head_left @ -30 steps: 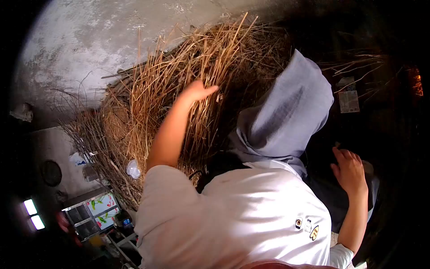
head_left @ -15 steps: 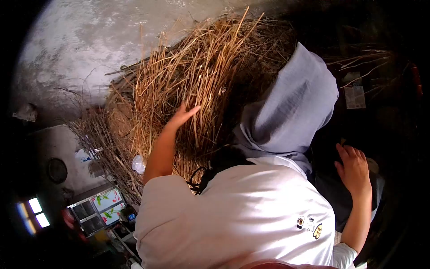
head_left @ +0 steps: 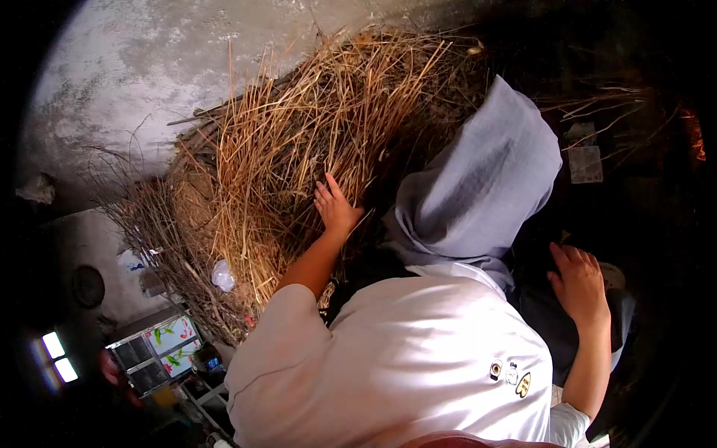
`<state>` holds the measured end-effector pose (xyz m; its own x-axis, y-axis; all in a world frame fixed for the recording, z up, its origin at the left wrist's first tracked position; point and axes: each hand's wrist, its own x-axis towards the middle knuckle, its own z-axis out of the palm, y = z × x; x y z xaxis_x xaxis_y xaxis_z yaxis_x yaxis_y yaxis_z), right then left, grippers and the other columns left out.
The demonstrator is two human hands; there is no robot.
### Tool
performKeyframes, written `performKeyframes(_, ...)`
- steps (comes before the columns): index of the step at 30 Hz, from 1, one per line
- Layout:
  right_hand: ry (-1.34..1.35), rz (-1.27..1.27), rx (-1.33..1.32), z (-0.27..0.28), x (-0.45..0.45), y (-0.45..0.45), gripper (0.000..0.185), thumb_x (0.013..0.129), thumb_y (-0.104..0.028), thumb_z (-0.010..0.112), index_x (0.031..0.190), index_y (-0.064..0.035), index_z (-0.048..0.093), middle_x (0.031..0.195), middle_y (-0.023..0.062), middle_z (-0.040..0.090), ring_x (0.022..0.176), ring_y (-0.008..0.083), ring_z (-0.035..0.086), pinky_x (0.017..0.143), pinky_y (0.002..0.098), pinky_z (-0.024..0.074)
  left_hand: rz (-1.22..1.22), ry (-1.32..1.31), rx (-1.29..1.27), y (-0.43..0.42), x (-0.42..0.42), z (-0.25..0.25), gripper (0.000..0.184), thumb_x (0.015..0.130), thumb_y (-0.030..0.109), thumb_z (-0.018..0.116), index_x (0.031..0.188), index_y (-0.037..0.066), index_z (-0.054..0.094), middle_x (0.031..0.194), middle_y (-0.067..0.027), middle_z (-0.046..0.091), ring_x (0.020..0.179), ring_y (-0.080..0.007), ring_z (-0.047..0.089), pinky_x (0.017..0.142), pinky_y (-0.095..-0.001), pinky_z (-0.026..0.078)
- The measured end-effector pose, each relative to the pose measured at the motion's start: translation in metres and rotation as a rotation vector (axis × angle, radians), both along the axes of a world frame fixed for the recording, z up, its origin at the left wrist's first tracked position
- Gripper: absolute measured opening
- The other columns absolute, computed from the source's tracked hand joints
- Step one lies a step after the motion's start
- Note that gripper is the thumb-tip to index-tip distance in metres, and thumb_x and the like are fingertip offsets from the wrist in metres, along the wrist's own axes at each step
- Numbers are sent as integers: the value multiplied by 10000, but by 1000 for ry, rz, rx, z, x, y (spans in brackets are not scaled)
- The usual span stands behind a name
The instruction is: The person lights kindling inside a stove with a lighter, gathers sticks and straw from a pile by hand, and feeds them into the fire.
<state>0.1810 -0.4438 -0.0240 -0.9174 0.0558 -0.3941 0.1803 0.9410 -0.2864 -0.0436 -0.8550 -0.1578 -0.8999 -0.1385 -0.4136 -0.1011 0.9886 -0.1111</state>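
A large heap of dry straw-coloured stalks lies in front of me. My left hand is at the near right side of the heap, palm down, with fingers spread. It looks to be against the stalks; whether it presses on them I cannot tell. A grey cloth covers the space between my arms and hides what is under it. My right hand rests low on the right near dark clothing, fingers stretched and thumb apart, holding nothing that I can see.
Thin brushwood twigs stick out left of the heap. A crumpled clear plastic piece lies at its edge. A pale wall rises behind. A cabinet with flowered panels stands lower left. An orange glow shows far right.
My left hand has moved right and slightly down across the stalks, and its fingers now point up and left. Some stalks have shifted right at the top. My right hand has barely moved.
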Motion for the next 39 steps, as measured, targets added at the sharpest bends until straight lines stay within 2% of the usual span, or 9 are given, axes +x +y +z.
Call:
performKeyframes(7,-88,-31,-16,8,-5,-2,490,751,-144,654,1217,-74,519,1087,135,573,1052,299,531,953,392,393,57,79,33,-9,-18,-29,1219,645,298,806,1430,51,-93,1408,-263,217,1304,-408,215,1098,-467,130)
performKeyframes(8,-110,-36,-33,8,-6,-1,486,754,-149,653,1216,-77,521,1081,134,574,1048,297,532,955,392,392,76,92,23,-7,-18,-29,1137,644,284,803,1430,16,26,1335,-240,318,1250,-387,288,1083,-456,182)
performKeyframes(12,-6,26,-4,2,2,0,489,740,-190,664,1199,-78,536,1048,128,572,988,294,537,865,409,423,34,97,93,-8,-15,-15,914,665,294,790,1350,-7,265,1287,-230,366,1213,-376,333,1036,-438,272)
performKeyframes(21,83,36,12,8,5,1,497,738,-214,661,1199,-81,535,991,119,557,951,284,531,857,399,412,-3,81,-50,-7,-23,-23,854,649,315,802,1282,-4,325,1178,-226,471,1120,-375,438,968,-438,352)
performKeyframes(25,7,-6,9,18,5,6,480,751,-177,657,1204,-79,532,1081,119,570,1031,284,530,942,386,389,4,100,58,-20,-38,2,786,658,293,785,1242,-9,354,1140,-232,502,1056,-372,501,896,-448,421)
performKeyframes(27,2,-7,16,18,7,7,478,752,-174,656,1204,-79,532,1084,119,569,1034,284,529,944,385,387,89,162,285,-28,-52,16,748,667,264,760,1231,-22,360,1109,-237,523,997,-364,547,848,-446,461)
performKeyframes(29,152,22,66,16,9,10,462,728,-195,669,1161,-80,553,988,114,558,962,281,533,846,396,420,67,224,298,-19,-73,45,803,674,255,742,1291,-40,321,1171,-253,506,1035,-358,548,881,-425,461)
performKeyframes(34,186,-6,46,20,9,12,466,724,-188,676,1160,-80,553,1011,117,562,991,283,531,857,396,419,51,260,312,12,-98,115,921,700,307,736,1388,-17,216,1275,-261,453,1119,-357,512,930,-423,428)
performKeyframes(39,176,-18,40,21,12,10,471,724,-185,677,1166,-83,551,1022,121,562,1000,284,529,866,398,416,-71,244,434,7,-97,126,899,689,286,749,1372,-13,247,1266,-225,468,1140,-356,487,957,-425,399)
